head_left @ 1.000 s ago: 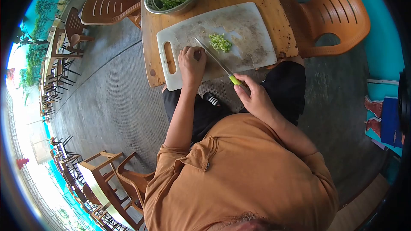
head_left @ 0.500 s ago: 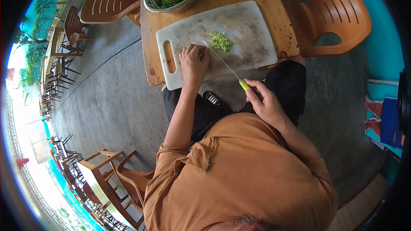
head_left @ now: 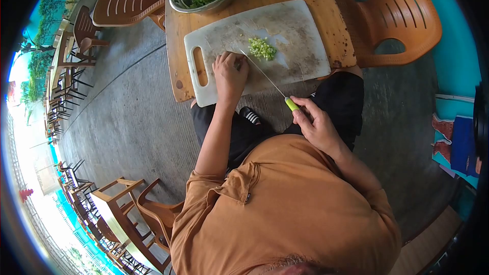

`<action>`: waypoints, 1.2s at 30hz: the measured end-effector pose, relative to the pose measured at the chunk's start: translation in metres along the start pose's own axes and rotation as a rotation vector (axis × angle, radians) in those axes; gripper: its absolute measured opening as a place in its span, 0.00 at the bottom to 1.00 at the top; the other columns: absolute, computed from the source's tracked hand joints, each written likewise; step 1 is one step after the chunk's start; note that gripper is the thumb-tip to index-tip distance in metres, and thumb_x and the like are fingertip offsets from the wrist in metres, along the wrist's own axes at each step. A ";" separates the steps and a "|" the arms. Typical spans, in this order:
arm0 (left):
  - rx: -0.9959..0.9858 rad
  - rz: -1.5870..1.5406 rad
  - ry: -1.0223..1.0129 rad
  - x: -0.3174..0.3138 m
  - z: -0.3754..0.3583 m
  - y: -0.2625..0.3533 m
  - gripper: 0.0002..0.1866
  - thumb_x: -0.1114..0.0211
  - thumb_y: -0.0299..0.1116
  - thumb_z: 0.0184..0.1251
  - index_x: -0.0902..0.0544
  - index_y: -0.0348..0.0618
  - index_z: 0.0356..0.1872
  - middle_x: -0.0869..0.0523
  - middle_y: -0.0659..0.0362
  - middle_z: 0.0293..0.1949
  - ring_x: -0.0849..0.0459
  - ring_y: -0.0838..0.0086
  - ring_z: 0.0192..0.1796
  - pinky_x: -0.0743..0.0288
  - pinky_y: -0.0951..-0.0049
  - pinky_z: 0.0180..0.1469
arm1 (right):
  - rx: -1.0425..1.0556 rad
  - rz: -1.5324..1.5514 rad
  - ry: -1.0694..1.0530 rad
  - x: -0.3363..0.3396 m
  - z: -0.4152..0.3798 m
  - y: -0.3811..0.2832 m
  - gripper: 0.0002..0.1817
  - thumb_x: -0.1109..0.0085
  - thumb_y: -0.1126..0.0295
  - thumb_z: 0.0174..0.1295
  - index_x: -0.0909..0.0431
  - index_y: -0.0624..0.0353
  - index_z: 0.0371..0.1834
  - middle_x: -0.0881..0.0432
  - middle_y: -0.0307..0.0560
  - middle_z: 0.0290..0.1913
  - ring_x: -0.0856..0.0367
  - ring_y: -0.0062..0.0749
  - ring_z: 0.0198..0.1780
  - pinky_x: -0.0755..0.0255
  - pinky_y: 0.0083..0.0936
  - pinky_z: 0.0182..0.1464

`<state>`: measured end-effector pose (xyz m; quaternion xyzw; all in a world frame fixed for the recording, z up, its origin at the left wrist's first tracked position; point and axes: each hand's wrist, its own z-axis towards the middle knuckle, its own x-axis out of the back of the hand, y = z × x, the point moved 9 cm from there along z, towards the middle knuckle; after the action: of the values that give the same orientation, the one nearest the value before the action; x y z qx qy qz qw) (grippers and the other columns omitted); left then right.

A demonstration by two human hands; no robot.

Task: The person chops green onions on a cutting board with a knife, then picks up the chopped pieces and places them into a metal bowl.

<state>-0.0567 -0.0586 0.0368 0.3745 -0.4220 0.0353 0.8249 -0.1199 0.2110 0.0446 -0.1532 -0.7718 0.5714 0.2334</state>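
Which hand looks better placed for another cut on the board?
Probably the right hand: it grips the slim green-handled metal knife, whose blade slants over the white rectangular cutting board. The left hand curls beside the blade's tip, seemingly better for steadying; whether it holds anything is unclear.

The knife handle (head_left: 291, 103) is lime green, the cutting board (head_left: 224, 33) brown-stained white. Chopped bits (head_left: 262, 49) are pale green, the shoe (head_left: 249, 115) black with white stripes.
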 end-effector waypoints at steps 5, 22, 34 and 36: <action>0.001 -0.001 -0.010 0.000 0.000 -0.001 0.06 0.27 0.29 0.65 0.09 0.40 0.40 0.10 0.54 0.42 0.14 0.55 0.52 0.25 0.56 0.61 | -0.111 -0.001 -0.032 -0.002 0.002 0.005 0.20 0.38 0.68 0.81 0.22 0.66 0.71 0.10 0.61 0.60 0.08 0.44 0.60 0.18 0.33 0.62; -0.030 0.116 0.048 0.007 -0.005 0.001 0.05 0.25 0.32 0.65 0.08 0.44 0.39 0.11 0.58 0.41 0.15 0.59 0.51 0.29 0.56 0.63 | 0.296 -0.157 0.155 -0.011 0.015 -0.018 0.20 0.35 0.69 0.78 0.20 0.67 0.67 0.11 0.64 0.61 0.12 0.58 0.64 0.18 0.39 0.66; -0.058 0.091 0.044 -0.002 -0.001 0.008 0.06 0.25 0.33 0.65 0.08 0.45 0.39 0.11 0.59 0.39 0.14 0.60 0.51 0.29 0.56 0.62 | 0.084 0.010 0.048 -0.001 0.007 0.000 0.20 0.38 0.68 0.81 0.21 0.69 0.69 0.12 0.64 0.64 0.12 0.50 0.67 0.20 0.35 0.67; -0.068 0.101 0.047 -0.002 -0.003 0.008 0.06 0.25 0.32 0.65 0.08 0.45 0.39 0.11 0.59 0.40 0.14 0.60 0.51 0.29 0.56 0.61 | 0.089 0.011 0.045 -0.002 0.006 0.001 0.20 0.38 0.68 0.81 0.22 0.69 0.69 0.11 0.64 0.64 0.12 0.49 0.67 0.20 0.34 0.67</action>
<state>-0.0590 -0.0508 0.0393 0.3236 -0.4220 0.0712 0.8439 -0.1214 0.2050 0.0413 -0.1596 -0.7395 0.6026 0.2541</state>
